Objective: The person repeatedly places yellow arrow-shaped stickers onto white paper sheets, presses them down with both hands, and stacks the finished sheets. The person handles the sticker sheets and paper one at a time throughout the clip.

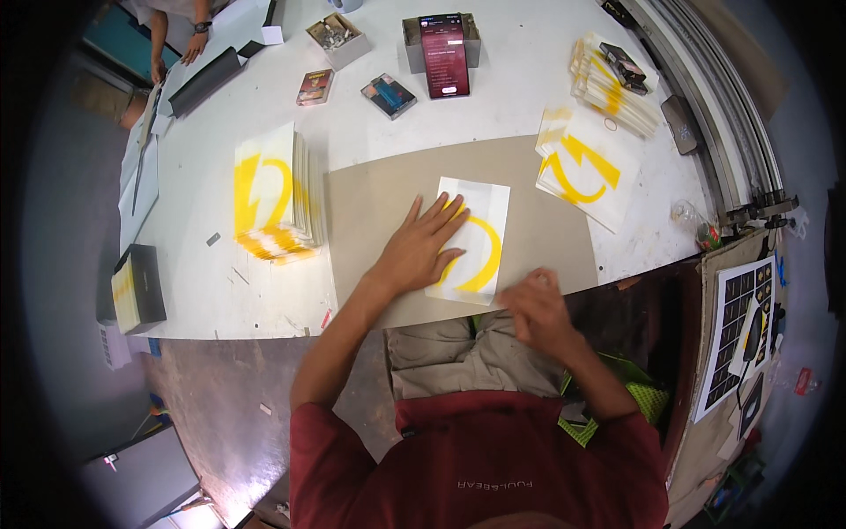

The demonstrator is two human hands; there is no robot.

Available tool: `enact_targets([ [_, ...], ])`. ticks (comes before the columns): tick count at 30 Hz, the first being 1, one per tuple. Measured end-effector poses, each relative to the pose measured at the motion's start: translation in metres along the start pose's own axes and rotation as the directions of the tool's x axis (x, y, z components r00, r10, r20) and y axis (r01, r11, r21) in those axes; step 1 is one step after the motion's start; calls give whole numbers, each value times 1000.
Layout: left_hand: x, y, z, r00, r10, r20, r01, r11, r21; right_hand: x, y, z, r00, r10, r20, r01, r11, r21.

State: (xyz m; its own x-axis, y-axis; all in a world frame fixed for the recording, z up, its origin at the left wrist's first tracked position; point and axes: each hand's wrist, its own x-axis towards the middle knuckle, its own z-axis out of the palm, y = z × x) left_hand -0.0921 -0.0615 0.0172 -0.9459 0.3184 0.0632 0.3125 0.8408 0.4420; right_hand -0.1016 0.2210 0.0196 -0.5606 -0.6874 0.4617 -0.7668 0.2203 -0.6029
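My left hand [425,247] lies with its fingers spread on a white paper piece [486,212] printed with a yellow curve. The paper rests on a grey-brown board [370,203] at the table's near edge. By the paper's lower right corner is my right hand [536,309], smeared by motion. Its fingers look bent, but whether they grip anything cannot be made out. Left of the board stands a tall stack of similar yellow-and-white pieces [269,189]. To the right, more of these pieces [590,176] lie fanned out in a loose pile.
Farther back are a phone [444,57] leaning on a grey box, an open box of small parts [337,40] and two small packs [388,95]. A metal rail [740,115] runs along the right edge. At the far left, another person's hands [194,48] work beside dark sheets.
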Motion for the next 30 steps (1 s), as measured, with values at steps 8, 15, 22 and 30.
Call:
enact_targets([
  [8, -9, 8, 10, 989, -61, -135, 71, 995, 69, 94, 97, 14, 948, 132, -288, -225, 921, -318],
  [15, -30, 31, 24, 950, -198, -243, 231, 966, 118, 56, 82, -3, 946, 116, -303, -248, 861, -444],
  [22, -25, 36, 16, 986, -80, -143, 90, 994, 66, 23, 48, -13, 968, 77, -239, -178, 881, -439],
  [30, -5, 38, 14, 986, -91, -141, 109, 986, 125, 35, 72, -11, 871, 388, -301, -482, 793, -372],
])
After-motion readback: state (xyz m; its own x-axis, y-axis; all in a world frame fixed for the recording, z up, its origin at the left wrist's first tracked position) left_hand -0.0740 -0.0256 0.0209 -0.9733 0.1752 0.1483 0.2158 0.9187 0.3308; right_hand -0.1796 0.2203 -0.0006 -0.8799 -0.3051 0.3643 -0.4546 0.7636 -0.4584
